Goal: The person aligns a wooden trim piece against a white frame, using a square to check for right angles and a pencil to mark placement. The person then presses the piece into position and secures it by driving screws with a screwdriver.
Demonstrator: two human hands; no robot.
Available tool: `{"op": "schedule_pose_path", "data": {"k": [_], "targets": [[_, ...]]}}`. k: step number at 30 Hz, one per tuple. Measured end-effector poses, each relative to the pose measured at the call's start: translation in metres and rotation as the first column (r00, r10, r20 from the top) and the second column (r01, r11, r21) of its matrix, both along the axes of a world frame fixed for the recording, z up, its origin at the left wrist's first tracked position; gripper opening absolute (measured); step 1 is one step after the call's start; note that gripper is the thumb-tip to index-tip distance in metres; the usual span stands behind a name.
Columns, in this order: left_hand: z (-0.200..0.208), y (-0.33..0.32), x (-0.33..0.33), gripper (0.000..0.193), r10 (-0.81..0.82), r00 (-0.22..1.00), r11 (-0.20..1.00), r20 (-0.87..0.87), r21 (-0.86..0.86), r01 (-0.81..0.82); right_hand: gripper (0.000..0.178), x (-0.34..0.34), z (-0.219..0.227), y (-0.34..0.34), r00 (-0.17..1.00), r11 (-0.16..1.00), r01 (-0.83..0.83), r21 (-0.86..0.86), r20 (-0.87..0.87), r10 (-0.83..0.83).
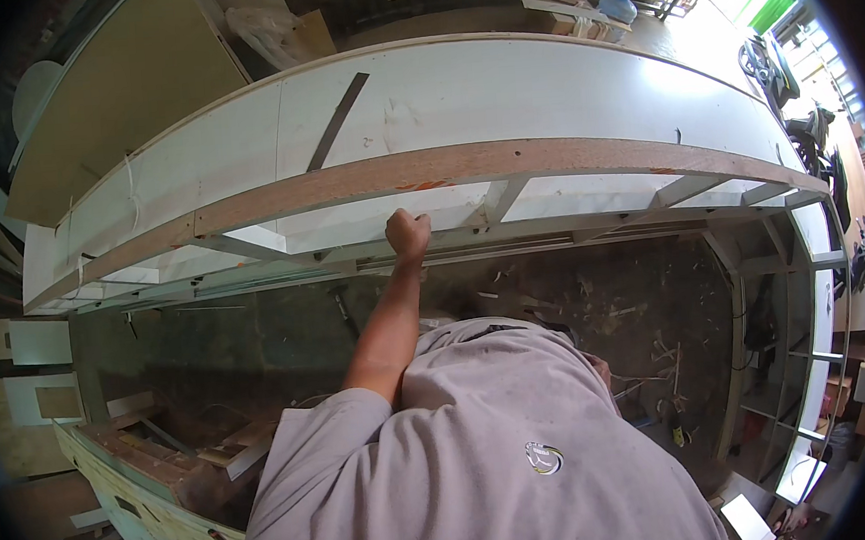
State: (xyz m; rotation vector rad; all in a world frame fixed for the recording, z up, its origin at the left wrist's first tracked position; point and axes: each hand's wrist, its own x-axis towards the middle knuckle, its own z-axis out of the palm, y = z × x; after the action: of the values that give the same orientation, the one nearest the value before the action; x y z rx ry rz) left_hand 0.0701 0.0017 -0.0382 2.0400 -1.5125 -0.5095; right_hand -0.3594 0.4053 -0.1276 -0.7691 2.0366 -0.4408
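My left hand point(409, 233) is a closed fist at the near edge of a long white cabinet frame, just below its brown wooden rail point(445, 159). Whether anything sits inside that fist is hidden. Past the rail spreads a white panel point(500, 90), with a narrow dark flat strip point(339, 121) lying slantwise on it. Short white crosspieces point(504, 199) run under the rail, one just right of the fist. Only a bit of my right hand point(599, 367) shows low beside my shirt; its fingers are hidden.
A hammer-like tool point(343, 309) and scattered scraps lie on the dark floor point(635, 296). A wooden crate-like piece point(175, 459) stands lower left. An upright white frame point(809, 344) closes off the right. Beyond the panel are a large brown board point(129, 91) and a blue water bottle point(618, 6).
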Motion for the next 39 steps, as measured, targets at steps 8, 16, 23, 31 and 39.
{"op": "schedule_pose_path", "data": {"k": [8,16,23,31,39], "targets": [[0.006,0.05,0.007,0.031,-0.084,0.745,0.959,-0.661,0.15,0.242,0.052,0.012,0.063,-0.025,0.997,0.998,-0.03,0.059,-0.073,0.035],[0.04,0.062,-0.005,0.04,-0.12,0.946,0.991,-0.301,0.024,0.134,0.05,0.003,0.055,0.003,0.999,0.998,-0.027,0.061,-0.018,0.028],[0.018,0.035,-0.037,0.033,-0.339,0.941,0.919,0.016,-0.208,0.335,0.054,-0.009,0.06,-0.018,0.994,1.0,-0.013,0.021,-0.11,0.016],[0.022,0.033,-0.006,0.019,-0.226,0.956,0.974,-0.186,-0.059,0.219,0.053,0.041,0.085,-0.052,0.998,0.999,-0.02,0.037,-0.062,0.022],[0.026,0.04,-0.025,0.025,-0.213,0.977,0.969,-0.014,-0.133,0.209,0.043,-0.001,0.009,0.015,0.997,0.997,-0.071,0.023,-0.038,0.072]]}}
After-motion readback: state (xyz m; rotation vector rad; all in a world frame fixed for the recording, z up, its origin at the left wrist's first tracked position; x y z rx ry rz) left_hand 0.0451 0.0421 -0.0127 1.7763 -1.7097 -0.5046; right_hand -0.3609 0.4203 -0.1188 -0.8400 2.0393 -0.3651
